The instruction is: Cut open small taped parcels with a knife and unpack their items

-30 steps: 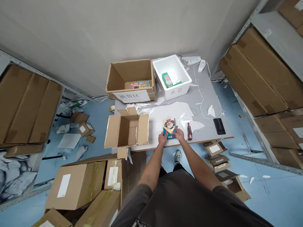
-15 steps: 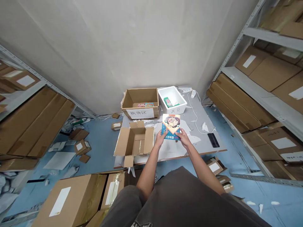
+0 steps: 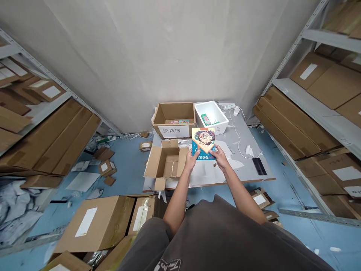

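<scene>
A colourful book (image 3: 204, 141) with a blue lower cover and a round picture is held up over the table. My left hand (image 3: 192, 159) grips its lower left corner, thumb on the front. At its lower right edge, my right hand (image 3: 219, 156) is closed on it too. Left of the book stands an open cardboard box (image 3: 169, 165) with its flaps spread. Behind it are a larger labelled carton (image 3: 174, 131) with a few printed items inside and a white foam box (image 3: 221, 128) holding a green and pink item.
On the table's (image 3: 245, 135) right side lie a black phone (image 3: 259, 166), a white cable and paper scraps. Shelves (image 3: 287, 84) loaded with cartons rise on both sides. A big closed carton (image 3: 96, 222) stands at the lower left, and small boxes (image 3: 107, 168) lie on the floor.
The view has turned slightly left, so the surroundings shift to the right. Both hands still hold the book, which now sits nearer the open box and faces me more squarely.
</scene>
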`<state>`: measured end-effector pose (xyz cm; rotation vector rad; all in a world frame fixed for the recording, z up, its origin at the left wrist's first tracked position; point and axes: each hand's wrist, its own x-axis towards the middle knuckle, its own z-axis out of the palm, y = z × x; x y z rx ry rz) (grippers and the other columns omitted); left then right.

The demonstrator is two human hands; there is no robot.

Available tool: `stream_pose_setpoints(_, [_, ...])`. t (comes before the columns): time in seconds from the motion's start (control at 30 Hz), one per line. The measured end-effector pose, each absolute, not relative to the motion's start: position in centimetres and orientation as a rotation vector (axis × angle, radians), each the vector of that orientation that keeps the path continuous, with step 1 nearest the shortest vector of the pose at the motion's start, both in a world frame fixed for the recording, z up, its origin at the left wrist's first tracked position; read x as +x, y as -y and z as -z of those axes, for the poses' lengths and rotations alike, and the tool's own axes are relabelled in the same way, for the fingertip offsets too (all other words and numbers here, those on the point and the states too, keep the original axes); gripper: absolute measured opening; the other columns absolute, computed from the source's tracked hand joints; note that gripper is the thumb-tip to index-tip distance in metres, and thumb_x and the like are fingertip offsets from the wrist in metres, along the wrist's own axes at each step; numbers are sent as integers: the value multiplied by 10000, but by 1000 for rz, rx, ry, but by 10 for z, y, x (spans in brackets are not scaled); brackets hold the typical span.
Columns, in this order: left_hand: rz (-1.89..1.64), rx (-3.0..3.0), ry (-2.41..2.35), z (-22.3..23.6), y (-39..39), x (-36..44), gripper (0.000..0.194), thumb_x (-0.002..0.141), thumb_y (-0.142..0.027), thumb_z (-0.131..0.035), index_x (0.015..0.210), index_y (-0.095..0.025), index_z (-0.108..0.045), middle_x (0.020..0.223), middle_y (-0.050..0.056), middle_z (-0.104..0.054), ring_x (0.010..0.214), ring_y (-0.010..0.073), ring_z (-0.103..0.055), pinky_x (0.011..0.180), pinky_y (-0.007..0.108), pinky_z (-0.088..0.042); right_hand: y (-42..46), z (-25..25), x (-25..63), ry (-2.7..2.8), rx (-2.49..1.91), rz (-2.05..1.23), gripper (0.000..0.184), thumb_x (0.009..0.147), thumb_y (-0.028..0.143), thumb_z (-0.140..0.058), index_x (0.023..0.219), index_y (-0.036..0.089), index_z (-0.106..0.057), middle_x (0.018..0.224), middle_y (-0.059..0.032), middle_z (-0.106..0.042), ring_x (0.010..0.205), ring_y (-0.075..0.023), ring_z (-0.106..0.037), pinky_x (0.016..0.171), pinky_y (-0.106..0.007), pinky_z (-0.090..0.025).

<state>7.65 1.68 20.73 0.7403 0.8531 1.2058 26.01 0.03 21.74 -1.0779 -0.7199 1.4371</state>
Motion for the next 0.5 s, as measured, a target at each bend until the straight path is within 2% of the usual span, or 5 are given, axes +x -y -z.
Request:
stream_pose_setpoints(0.13, [-1178,765,-861,-208,-14,76,803,648,-620,-992,1247,-157,-728,1200,139,-806,1122,344,-768,1028,497,-602,3,-219,257,719,-1065,-1431,715,579,531,-1012,1128,288,-623,891,9,-820,818,-262,-795,805,-406,-655])
stream_pose_setpoints(0.27, [-1222,950,-975,-206,-13,76,778,786,-628,-898,1378,-173,-679,1299,153,-769,1208,339,-733,1084,502,-574,7,-225,253,684,-1045,-1375,674,600,509,-999,1098,288,-602,899,17,-817,783,-237,-782,783,-385,-654])
stream_pose_setpoints(0.4, [-1403,1510,-1375,-211,-3,74,748,906,-459,-794,1570,-211,-553,1547,176,-616,1459,360,-566,1235,541,-456,9,-230,251,696,-1054,-1264,639,627,514,-982,1043,292,-551,886,23,-802,780,-237,-773,775,-403,-658])
stream_pose_setpoints(0.5, [-1200,2088,-1311,-215,8,84,859,856,-334,-786,1647,-224,-471,1697,163,-465,1588,380,-412,1310,575,-363,10,-237,244,747,-1070,-1179,634,634,514,-978,1041,294,-545,963,6,-804,881,-245,-780,852,-431,-662])
